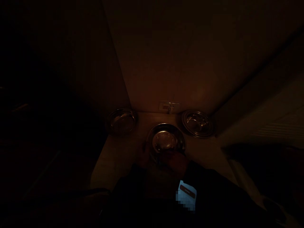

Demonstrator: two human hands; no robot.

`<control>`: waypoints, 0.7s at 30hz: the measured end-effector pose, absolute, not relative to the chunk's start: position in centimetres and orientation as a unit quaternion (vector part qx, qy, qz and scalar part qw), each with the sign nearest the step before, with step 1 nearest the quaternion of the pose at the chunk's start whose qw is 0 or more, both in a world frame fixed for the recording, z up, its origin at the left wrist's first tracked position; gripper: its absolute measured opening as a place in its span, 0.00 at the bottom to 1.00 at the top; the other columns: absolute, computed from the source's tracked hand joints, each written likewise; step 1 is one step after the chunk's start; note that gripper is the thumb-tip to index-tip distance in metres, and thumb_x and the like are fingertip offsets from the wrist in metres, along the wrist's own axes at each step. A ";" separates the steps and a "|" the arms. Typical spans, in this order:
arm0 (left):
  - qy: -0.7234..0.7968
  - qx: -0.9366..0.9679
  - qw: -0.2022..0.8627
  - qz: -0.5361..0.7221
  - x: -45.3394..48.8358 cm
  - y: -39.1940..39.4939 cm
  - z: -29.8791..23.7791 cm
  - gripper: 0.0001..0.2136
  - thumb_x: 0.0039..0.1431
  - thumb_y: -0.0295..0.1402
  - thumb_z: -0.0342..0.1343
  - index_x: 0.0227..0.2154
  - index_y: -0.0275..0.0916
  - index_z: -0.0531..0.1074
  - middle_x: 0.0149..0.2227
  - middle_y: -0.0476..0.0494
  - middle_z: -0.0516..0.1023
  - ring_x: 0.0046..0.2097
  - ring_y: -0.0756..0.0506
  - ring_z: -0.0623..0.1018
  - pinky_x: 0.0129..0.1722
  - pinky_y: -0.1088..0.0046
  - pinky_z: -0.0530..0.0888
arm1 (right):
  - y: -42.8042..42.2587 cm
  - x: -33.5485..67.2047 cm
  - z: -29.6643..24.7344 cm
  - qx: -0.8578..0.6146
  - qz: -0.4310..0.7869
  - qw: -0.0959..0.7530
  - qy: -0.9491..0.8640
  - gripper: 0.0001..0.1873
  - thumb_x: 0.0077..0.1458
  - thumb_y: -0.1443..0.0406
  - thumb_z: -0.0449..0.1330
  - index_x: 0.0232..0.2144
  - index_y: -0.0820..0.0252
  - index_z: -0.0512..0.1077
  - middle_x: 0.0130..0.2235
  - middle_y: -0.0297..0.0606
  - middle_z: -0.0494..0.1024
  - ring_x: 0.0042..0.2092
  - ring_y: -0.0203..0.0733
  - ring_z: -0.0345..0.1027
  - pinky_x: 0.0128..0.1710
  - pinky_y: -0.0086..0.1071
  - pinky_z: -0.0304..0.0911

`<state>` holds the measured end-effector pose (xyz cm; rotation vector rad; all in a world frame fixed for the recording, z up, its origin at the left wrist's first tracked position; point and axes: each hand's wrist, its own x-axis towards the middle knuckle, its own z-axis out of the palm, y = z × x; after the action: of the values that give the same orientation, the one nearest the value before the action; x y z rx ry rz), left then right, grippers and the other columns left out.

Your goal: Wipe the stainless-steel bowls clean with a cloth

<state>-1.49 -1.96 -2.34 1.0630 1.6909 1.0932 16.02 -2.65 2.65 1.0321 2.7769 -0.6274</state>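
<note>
The view is very dark. A round steel plate (165,140) lies in the middle of a pale surface (114,158) close in front of me. My left hand (143,155) is at the plate's near left rim and my right hand (177,162) at its near right rim. Both seem closed on the rim, though their fingers are dim. Dark sleeves cover my arms below the hands.
Two more steel plates lie farther back, one to the left (122,121) and one to the right (198,123), near the wall. A small switch plate (168,106) sits low on the wall. A pale blue tag (187,195) hangs on my dark clothing.
</note>
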 end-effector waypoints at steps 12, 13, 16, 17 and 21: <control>0.679 0.424 0.394 0.451 -1.7 -1.8 -1.9 0.18 0.60 0.40 0.47 0.45 0.34 0.74 0.48 0.36 0.77 0.51 0.39 0.75 0.52 0.62 0.70 | -2.7 17.2 2.8 0.335 -0.181 0.060 0.923 0.19 0.59 0.62 0.56 0.53 0.58 0.68 0.55 0.46 0.71 0.56 0.52 0.63 0.55 0.48 0.58; 0.680 0.416 0.400 0.452 -1.7 -1.8 -1.9 0.18 0.61 0.40 0.46 0.44 0.34 0.74 0.48 0.36 0.77 0.50 0.39 0.75 0.51 0.62 0.70 | -2.7 16.9 2.8 0.336 -0.177 0.059 0.923 0.19 0.59 0.63 0.56 0.52 0.58 0.69 0.55 0.46 0.71 0.57 0.52 0.62 0.55 0.47 0.57; 0.673 0.420 0.415 0.445 -1.8 -2.4 -2.1 0.19 0.61 0.41 0.45 0.45 0.34 0.73 0.48 0.35 0.77 0.50 0.39 0.75 0.52 0.61 0.70 | -2.6 16.1 3.0 0.353 -0.175 0.066 0.917 0.19 0.59 0.62 0.56 0.52 0.58 0.69 0.53 0.46 0.73 0.55 0.50 0.64 0.54 0.45 0.59; 0.673 0.423 0.415 0.443 -1.8 -2.6 -2.2 0.19 0.61 0.41 0.46 0.45 0.33 0.73 0.49 0.34 0.76 0.51 0.39 0.75 0.52 0.61 0.69 | -2.5 15.9 3.1 0.361 -0.177 0.073 0.913 0.19 0.59 0.62 0.56 0.52 0.59 0.69 0.52 0.46 0.74 0.54 0.50 0.66 0.53 0.44 0.60; 0.661 0.424 0.430 0.444 -1.3 -3.7 -2.4 0.19 0.60 0.39 0.47 0.49 0.34 0.70 0.52 0.34 0.74 0.54 0.39 0.73 0.54 0.60 0.68 | -2.0 15.3 3.7 0.374 -0.179 0.095 0.905 0.19 0.61 0.60 0.52 0.53 0.60 0.68 0.47 0.48 0.77 0.50 0.51 0.69 0.48 0.41 0.64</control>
<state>-1.27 -3.72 -2.43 1.0589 1.6499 1.1077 15.27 -2.05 3.68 1.1086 2.6838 -0.5309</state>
